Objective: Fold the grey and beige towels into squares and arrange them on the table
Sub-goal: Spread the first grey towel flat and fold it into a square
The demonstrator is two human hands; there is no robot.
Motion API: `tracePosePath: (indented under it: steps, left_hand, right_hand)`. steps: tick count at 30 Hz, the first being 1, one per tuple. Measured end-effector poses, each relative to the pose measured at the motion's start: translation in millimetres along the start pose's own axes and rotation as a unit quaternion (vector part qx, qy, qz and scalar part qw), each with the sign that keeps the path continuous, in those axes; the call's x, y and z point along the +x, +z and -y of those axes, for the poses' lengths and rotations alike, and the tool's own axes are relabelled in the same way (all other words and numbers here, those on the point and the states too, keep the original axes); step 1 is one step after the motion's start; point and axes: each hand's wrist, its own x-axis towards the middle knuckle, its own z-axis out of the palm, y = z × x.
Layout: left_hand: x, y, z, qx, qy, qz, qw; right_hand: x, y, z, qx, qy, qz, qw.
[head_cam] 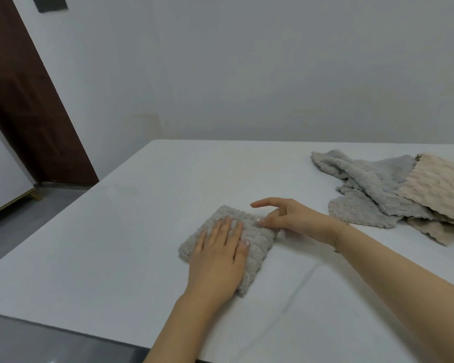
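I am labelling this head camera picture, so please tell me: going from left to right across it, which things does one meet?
Dark brown wooden door → small folded grey fluffy towel under the flat left hand → right hand touching its right edge → crumpled grey towels → beige ribbed towel.

No text, label, brand, number or sign can be read anywhere in the head view.
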Motion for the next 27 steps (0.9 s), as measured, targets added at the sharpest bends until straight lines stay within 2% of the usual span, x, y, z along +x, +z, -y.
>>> tracePosePath:
  steps: [9,12,15,17,20,23,27]
  left_hand:
    - [-2,0,-3,0.043,0.017,0.011,0.999]
    - [-2,-3,-4,0.046,0.009,0.029,0.998]
    - [-2,-12,-5,0.038,0.002,0.038,0.999]
    - [-2,-19,-7,0.037,-0.004,0.001,0.999]
    - [-4,-19,-10,0.042,-0.035,-0.051,0.997]
    - [-11,-3,-6,0.058,-0.060,-0.051,0.995]
    - [-8,18,3,0.052,-0.064,-0.089,0.993]
  right_hand:
    - [-2,18,-21,-0.030,-0.050,-0.134,0.989]
    - [-1,17,-20,-0.100,-0.035,-0.167,0.980]
    - [0,7,-4,-0.159,-0.054,-0.156,0.973]
    - [3,10,16,-0.189,-0.105,-0.147,0.965]
    - [18,28,34,-0.314,-0.114,-0.049,0.941]
    - [26,49,17,-0.426,-0.091,0.033,0.899]
    - [26,54,-7,-0.421,-0.100,0.006,0.901]
